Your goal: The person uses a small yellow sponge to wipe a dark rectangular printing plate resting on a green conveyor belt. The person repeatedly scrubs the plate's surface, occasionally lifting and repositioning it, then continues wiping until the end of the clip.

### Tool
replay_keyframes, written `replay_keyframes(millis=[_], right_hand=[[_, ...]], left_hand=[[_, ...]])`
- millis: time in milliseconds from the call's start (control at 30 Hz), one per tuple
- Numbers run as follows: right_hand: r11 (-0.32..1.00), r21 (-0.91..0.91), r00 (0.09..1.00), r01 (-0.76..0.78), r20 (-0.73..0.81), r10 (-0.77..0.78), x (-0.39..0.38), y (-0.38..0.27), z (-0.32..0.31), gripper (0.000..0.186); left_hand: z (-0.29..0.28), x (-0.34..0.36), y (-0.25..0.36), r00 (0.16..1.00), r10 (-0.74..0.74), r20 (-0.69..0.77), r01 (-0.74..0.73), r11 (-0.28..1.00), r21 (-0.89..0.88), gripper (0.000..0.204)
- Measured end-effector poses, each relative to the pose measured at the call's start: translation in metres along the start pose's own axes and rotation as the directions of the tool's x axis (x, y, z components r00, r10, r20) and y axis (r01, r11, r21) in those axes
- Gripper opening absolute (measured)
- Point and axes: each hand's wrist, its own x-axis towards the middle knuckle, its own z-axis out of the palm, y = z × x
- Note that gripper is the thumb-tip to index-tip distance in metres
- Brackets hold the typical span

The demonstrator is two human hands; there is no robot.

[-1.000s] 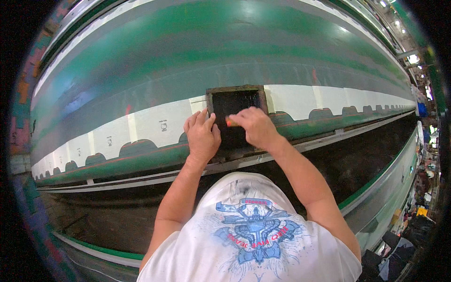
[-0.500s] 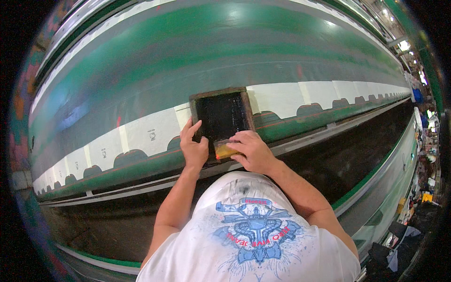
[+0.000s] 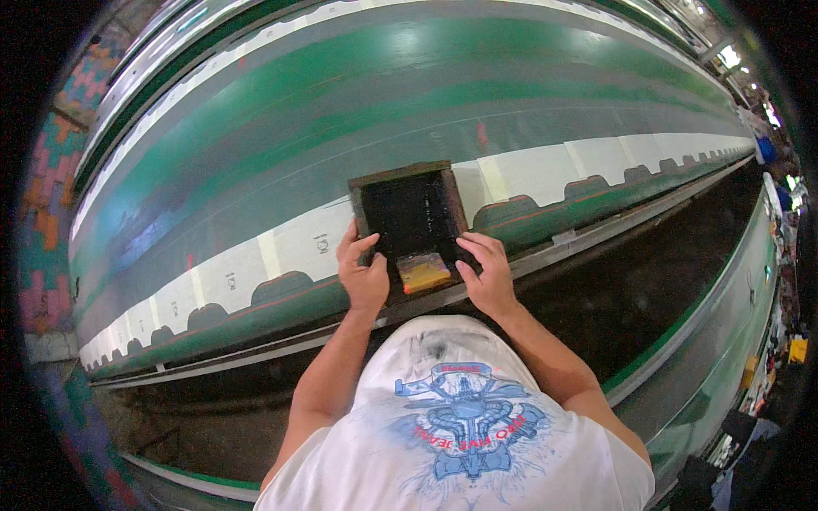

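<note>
A small dark-framed printing screen (image 3: 409, 171) with black mesh lies over the row of white pieces at the long table's near edge. My left hand (image 3: 365, 277) grips its left side, thumb and fingers around the frame bar. Across from it, my right hand (image 3: 490, 272) holds the right side near the front corner. Between the hands, a squeegee (image 3: 423, 274) with a yellow, ink-stained handle rests inside the near end of the screen, touched by neither hand. Small dark prints (image 3: 320, 244) show on the white pieces left of the screen.
The long green table (image 3: 281, 111) stretches far to both sides. White pieces (image 3: 596, 157) line its near edge between dark scalloped shapes. A metal rail (image 3: 588, 241) runs along the front. Another green table edge curves behind me at right, with a yellow object (image 3: 797, 350) beyond.
My right hand has let go of the squeegee and taken the screen's right side. The squeegee now rests in the near end. Relative to the white pieces, the screen has shifted left.
</note>
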Motion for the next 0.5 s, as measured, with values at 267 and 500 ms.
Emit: replay_keyframes(millis=[267, 500], right_hand=[[0.930, 0.010, 0.895, 0.366, 0.270, -0.355, 0.017, 0.034, -0.052, 0.039], [0.873, 0.049, 0.815, 0.485, 0.335, -0.472, 0.033, 0.040, -0.052, 0.038]], left_hand=[[0.076, -0.012, -0.003, 0.996, -0.086, -0.009, 0.086, 0.996, -0.023, 0.036], [0.089, -0.013, -0.009, 0.981, -0.194, -0.006, 0.188, 0.960, -0.207, 0.029]])
